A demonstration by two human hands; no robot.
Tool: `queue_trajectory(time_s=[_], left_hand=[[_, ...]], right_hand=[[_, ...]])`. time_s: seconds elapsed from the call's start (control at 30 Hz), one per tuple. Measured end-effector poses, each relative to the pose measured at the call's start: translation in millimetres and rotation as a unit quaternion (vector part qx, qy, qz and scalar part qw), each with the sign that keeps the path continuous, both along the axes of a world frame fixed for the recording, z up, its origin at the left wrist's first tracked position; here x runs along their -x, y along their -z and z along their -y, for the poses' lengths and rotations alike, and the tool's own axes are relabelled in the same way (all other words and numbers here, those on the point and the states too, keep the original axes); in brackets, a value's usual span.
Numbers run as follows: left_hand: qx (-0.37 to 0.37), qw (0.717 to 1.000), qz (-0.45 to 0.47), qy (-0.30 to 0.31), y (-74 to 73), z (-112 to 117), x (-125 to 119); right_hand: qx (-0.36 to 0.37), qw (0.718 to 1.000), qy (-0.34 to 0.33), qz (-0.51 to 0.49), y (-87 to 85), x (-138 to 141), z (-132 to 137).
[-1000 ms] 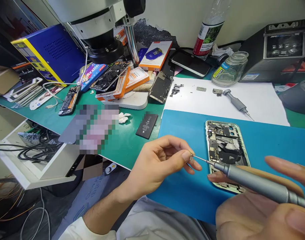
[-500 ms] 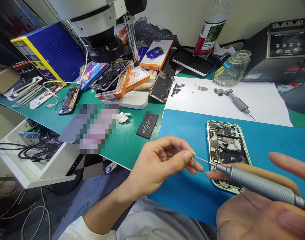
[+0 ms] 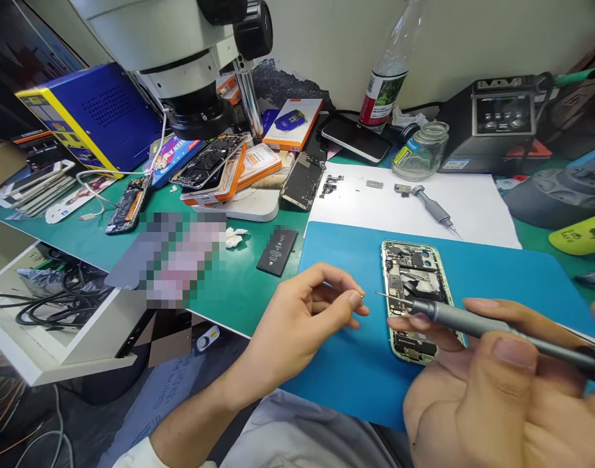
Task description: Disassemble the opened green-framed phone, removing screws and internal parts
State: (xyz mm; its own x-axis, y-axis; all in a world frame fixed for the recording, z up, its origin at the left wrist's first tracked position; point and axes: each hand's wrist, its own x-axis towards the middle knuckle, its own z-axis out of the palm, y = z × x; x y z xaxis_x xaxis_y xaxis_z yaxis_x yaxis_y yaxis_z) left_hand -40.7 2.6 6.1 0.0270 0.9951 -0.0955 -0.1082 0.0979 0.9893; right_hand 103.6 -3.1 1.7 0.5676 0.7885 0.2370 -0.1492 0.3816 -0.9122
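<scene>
My right hand (image 3: 502, 396) is wrapped round a grey precision screwdriver (image 3: 477, 322), whose tip points left just off the edge of an opened phone (image 3: 414, 292). The phone lies face down with its boards exposed on a blue mat (image 3: 497, 273). My left hand (image 3: 297, 318) hovers over the mat's left end, thumb and forefinger pinched together on something tiny that I cannot make out. A small gap separates the screwdriver tip from those fingertips.
Behind the mat a white sheet (image 3: 473, 208) carries small metal parts and a second screwdriver (image 3: 434, 208). A loose battery (image 3: 276, 242) lies on the green bench. A microscope (image 3: 180, 58), phone parts and boxes crowd the back left. A glass jar (image 3: 421, 149), a bottle (image 3: 387, 71) and a black station (image 3: 502, 123) stand behind.
The screwdriver tip and my left fingertips were touching and have now drawn a little apart. My right fingers have closed round the handle. The view has shifted, so everything sits further left and lower.
</scene>
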Motion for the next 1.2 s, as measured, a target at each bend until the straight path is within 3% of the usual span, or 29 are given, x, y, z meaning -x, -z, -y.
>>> queue_trajectory(time_s=[0.07,0.13,0.27,0.43,0.53,0.73,0.83,0.93,1.07,1.2], left_hand=[[-0.056,0.988,-0.143,-0.009,-1.7,-4,2],[-0.11,0.959,-0.26,0.007,-3.9,-10,5],[-0.143,0.911,-0.382,0.064,-8.3,-21,7],[-0.218,0.811,-0.534,0.097,-6.2,-28,3],[-0.237,0.802,-0.537,0.109,-2.6,-31,8],[-0.229,0.835,-0.495,0.07,-6.4,-34,25],[-0.22,0.849,-0.476,0.068,-10.8,-25,29],[-0.227,0.852,-0.459,0.104,-10.5,-7,26],[-0.27,0.812,-0.501,0.129,-3.3,10,21],[-0.351,0.736,-0.558,0.156,-1.0,5,24]], right_hand=[[-0.006,0.999,0.025,0.019,-2.5,0,-3],[0.001,1.0,0.002,0.017,-3.6,-2,-5],[0.005,1.0,-0.023,0.003,-2.5,-7,-5],[-0.001,1.0,-0.02,-0.017,0.3,-12,-5],[-0.003,0.999,-0.018,-0.035,0.4,-14,-5],[0.001,0.998,-0.027,-0.062,-2.2,-15,-5],[-0.006,0.997,-0.026,-0.074,-3.0,-15,-3],[-0.008,0.996,-0.023,-0.087,-3.3,-15,-2],[-0.013,0.995,-0.029,-0.094,-2.3,-16,-1],[-0.009,0.994,-0.042,-0.104,0.1,-18,0]])
